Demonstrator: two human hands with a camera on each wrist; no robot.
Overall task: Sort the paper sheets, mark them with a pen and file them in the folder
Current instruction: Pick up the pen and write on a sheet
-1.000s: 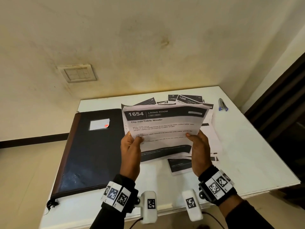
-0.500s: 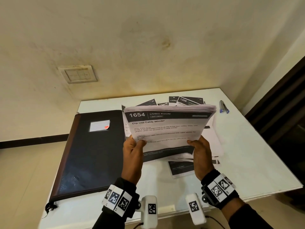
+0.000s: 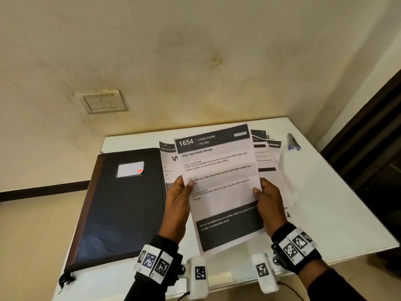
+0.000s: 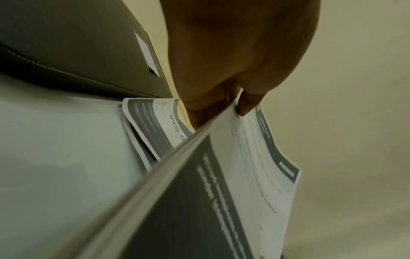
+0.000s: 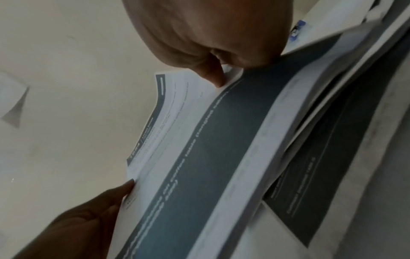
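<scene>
The sheet stack (image 3: 219, 187) has swung upright, long axis toward the wall, pinched between left hand (image 3: 176, 205) and right hand (image 3: 269, 205).

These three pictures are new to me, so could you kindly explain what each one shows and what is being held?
No robot here: a person works bare-handed. The wide picture comes from a head camera; the two close ones from cameras strapped to each wrist. The left hand and right hand grip a stack of printed sheets by its side edges, above a white table. On the table lie a closed dark folder, more loose sheets and a pen.
</scene>
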